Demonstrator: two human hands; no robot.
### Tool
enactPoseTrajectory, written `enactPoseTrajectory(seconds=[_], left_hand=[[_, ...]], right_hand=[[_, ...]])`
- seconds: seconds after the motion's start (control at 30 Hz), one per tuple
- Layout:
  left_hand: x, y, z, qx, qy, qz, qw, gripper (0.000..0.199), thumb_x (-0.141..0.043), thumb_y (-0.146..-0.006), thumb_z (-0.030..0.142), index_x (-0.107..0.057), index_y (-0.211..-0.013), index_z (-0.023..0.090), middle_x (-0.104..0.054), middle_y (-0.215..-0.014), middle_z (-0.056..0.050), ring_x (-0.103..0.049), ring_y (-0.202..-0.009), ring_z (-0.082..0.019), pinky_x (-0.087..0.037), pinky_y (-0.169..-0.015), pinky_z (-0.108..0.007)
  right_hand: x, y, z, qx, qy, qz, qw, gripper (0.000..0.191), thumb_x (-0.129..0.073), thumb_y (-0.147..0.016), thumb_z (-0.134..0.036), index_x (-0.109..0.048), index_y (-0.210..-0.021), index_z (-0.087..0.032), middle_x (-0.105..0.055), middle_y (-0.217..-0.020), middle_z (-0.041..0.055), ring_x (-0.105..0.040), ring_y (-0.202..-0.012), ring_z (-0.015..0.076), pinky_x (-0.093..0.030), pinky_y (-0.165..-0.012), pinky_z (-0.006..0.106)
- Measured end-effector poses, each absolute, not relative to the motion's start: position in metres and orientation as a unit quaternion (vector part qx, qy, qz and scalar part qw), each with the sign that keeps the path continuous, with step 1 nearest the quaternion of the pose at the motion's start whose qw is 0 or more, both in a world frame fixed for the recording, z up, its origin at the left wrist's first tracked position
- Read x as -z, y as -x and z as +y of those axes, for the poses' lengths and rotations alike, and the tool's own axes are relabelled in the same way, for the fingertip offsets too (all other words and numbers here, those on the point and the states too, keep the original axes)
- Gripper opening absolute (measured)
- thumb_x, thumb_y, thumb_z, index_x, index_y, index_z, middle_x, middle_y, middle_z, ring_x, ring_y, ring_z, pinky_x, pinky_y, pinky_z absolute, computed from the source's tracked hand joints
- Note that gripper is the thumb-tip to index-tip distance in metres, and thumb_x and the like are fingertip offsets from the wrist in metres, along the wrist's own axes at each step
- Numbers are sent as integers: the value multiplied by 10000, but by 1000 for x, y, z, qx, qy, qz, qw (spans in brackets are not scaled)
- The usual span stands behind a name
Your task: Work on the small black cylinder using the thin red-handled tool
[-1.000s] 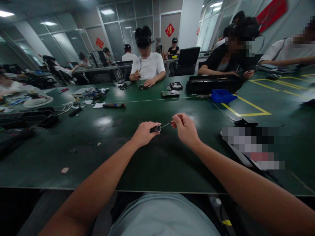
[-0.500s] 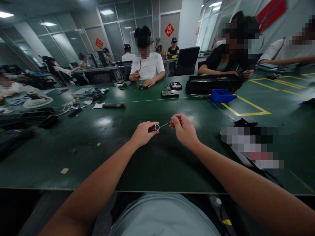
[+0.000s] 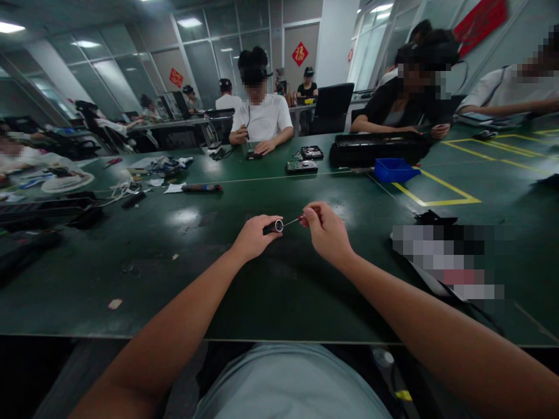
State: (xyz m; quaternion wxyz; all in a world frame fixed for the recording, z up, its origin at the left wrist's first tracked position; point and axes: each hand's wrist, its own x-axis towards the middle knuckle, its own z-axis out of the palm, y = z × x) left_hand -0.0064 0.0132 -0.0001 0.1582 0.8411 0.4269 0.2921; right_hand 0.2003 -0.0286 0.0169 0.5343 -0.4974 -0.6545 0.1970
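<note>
Near the middle of the view, my left hand (image 3: 253, 237) is closed around a short black cylinder (image 3: 273, 227) with a silver ring at its end, which faces right. My right hand (image 3: 326, 233) grips the red handle of a screwdriver (image 3: 292, 222). The thin metal shaft points left, and its tip is at the ringed end of the cylinder. Whether the tip is inside the ring or only against it is too small to tell. Both hands are over the green table (image 3: 271, 302).
A blue tray (image 3: 395, 170) lies beyond my right hand, beside a long black casing (image 3: 379, 149). Hard drives (image 3: 302, 167) lie farther back. A dark tool (image 3: 201, 188) and cables are on the left, a blurred pale object (image 3: 441, 262) on the right. People sit opposite.
</note>
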Motion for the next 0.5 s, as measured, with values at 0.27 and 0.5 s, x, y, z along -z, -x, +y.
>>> enactPoseTrajectory(seconds=[0.27,0.5], left_hand=[[0,7,13,-293,-843,420,165,410,-718,-841,261,-651,-1245,240,-689,-1137,-49,-615,-1048,-224,-459,-943,-379],[1,6,13,-293,-842,422,164,400,-710,-852,270,-650,-1246,237,-691,-1135,-50,-618,-1034,-223,-459,-923,-380]], right_hand=[[-18,-202,-29,-172,501,-659,534,203,-434,-988,-383,-563,-952,-231,-699,-799,41,-676,-758,202,-489,-725,347],[-18,-200,-30,-188,491,-664,532,193,-444,-986,-383,-560,-951,-233,-695,-801,37,-677,-762,200,-493,-722,344]])
